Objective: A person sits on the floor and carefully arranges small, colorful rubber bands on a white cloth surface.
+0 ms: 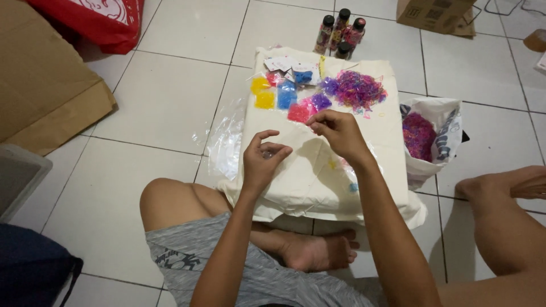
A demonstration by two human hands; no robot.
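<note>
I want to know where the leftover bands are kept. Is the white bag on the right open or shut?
Open. The white bag on the floor gapes at its top, and a heap of pink-purple bands shows inside its mouth.

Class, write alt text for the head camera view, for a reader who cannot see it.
A person sitting on a tiled floor pinches something tiny in both hands, left hand and right hand, over a cream cloth holding coloured rubber bands and small packets.
</note>
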